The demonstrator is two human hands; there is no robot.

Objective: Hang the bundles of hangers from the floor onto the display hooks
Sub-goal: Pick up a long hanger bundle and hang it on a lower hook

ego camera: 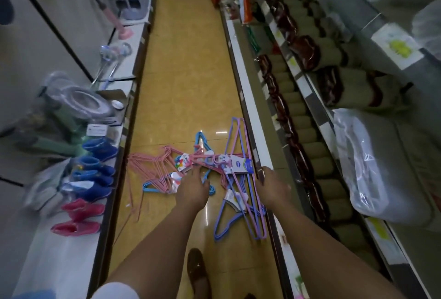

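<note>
Pink and blue hanger bundles (191, 174) lie on floor (183, 83). Left hand (193, 189) spread above them; right hand (272, 185) at 3 o'clock grips shelf edge (248, 117).

A shop aisle: a tiled floor (186, 64) runs between long shelves stocked with rows of rubber boots (95, 174), packaged rolled goods (334, 55) and shelf-edge price labels (396, 48).
</note>
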